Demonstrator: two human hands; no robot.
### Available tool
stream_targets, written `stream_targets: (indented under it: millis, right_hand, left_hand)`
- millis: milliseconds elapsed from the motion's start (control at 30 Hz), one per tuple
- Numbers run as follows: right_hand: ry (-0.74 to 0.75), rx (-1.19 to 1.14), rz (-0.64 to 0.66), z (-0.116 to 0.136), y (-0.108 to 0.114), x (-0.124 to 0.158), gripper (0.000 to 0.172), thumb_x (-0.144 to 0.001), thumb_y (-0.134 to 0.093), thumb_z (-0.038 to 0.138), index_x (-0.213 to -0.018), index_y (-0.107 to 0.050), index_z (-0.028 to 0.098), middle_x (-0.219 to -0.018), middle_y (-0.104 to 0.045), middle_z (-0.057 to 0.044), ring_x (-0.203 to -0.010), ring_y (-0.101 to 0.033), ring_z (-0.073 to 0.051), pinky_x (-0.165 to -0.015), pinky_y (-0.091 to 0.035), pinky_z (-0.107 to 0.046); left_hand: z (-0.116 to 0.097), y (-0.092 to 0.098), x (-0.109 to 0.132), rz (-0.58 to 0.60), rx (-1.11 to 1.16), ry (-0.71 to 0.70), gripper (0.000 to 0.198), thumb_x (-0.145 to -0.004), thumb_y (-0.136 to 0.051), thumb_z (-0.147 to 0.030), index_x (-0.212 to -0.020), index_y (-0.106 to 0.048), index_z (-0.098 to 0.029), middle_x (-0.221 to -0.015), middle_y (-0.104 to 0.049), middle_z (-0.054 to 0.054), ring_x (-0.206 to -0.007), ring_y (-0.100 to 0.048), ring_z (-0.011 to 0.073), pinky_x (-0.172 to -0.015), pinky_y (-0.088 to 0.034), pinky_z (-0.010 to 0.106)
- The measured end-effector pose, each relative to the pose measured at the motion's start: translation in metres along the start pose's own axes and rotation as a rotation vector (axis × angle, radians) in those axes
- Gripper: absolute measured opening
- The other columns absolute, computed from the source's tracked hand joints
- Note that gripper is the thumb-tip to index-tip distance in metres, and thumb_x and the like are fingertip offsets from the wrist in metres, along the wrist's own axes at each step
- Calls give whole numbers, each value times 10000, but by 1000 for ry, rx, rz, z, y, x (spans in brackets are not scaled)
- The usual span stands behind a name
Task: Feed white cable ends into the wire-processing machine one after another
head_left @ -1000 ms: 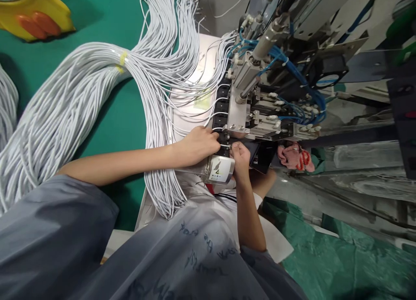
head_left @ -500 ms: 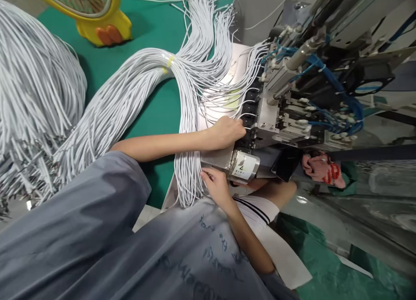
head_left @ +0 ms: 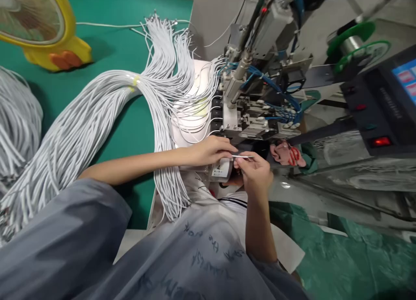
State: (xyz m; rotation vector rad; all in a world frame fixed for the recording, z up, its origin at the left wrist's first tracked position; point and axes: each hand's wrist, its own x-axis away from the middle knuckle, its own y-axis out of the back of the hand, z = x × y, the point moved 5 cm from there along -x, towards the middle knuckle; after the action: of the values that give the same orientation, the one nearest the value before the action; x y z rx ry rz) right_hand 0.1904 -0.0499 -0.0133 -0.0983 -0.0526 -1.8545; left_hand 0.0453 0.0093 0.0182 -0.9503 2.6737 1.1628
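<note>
My left hand (head_left: pixel 211 149) and my right hand (head_left: pixel 255 170) meet just below the machine's metal block (head_left: pixel 231 118). Between their pinched fingertips runs the end of a thin white cable (head_left: pixel 243 156), held level. The left arm reaches across a hanging bundle of white cables (head_left: pixel 162 118). Under the hands sits a clear container with a label (head_left: pixel 222 169). A row of black slots (head_left: pixel 216 109) on the machine holds cable ends that loop back over a white plate (head_left: pixel 191 118).
A large sheaf of white cables (head_left: pixel 74 131), tied with yellow tape (head_left: pixel 134 80), lies on the green table. A yellow duck-shaped fan (head_left: pixel 45 31) stands at top left. Blue tubing (head_left: pixel 279 96), a green reel (head_left: pixel 357 42) and a control box with a red light (head_left: pixel 381 141) fill the right.
My right hand has come up from the hanging cable ends with one cable end and joined my left hand at the machine. The view has swung to the right.
</note>
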Motion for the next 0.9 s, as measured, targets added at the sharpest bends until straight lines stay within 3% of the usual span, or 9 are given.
stream_targets:
  millis: [133, 233, 333, 467, 600, 767, 900]
  right_hand:
    - [-26, -277, 87, -1, -8, 2, 236, -758, -605, 402, -819, -656, 180, -693, -644, -41, -628, -606, -158, -604, -508, -316]
    - [-38, -303, 112, -1, -9, 5, 248, -794, -572, 402, -829, -664, 175, -700, -642, -46, -637, -606, -159, -604, -499, -313]
    - [4, -233, 119, -4, -10, 4, 157, -768, -635, 335, -819, -671, 192, -701, -620, -22, -616, -580, -138, -578, -474, -287]
    - [193, -33, 23, -1, -9, 5, 115, -747, -669, 305, -726, -680, 192, -684, -563, 0, -558, -495, -103, -525, -417, -259]
    - [336, 222, -24, 16, -5, 8, 151, -796, -618, 280, -726, -708, 181, -704, -591, -25, -656, -541, -132, -555, -413, -260]
    - [314, 413, 58, 26, -2, 6, 138, -781, -629, 243, -691, -704, 170, -587, -489, 20, -505, -394, -83, -462, -297, -247]
    - [311, 287, -13, 17, -10, 5, 183, -782, -619, 242, -627, -676, 163, -553, -458, 24, -529, -414, -95, -487, -319, -247]
  left_hand:
    - [-4, 1, -1, -16, -2, -53, 265, -937, -430, -244, -993, -662, -128, -819, -597, 57, -747, -561, 107, -680, -438, 212]
    - [-7, 1, 0, -14, -28, -30, 251, -928, -433, -226, -964, -663, -133, -799, -591, 50, -731, -555, 108, -671, -434, 210]
    - [-10, 0, 0, -7, -4, -28, 250, -925, -430, -214, -958, -663, -131, -795, -596, 51, -725, -554, 107, -680, -436, 212]
    - [-13, -1, 0, -21, 112, -48, 260, -933, -440, -245, -963, -675, -137, -819, -626, 62, -748, -570, 108, -704, -447, 218]
    - [-13, -1, 0, -34, 99, -63, 272, -931, -436, -237, -917, -683, -126, -802, -628, 72, -739, -574, 116, -683, -447, 218]
    - [-10, -3, 2, -42, -69, -91, 249, -899, -448, -179, -885, -687, -111, -760, -593, 62, -670, -547, 108, -602, -413, 207]
    - [-8, -5, 4, -107, -27, -36, 196, -873, -504, -182, -830, -687, -126, -687, -592, 27, -620, -537, 90, -583, -406, 192]
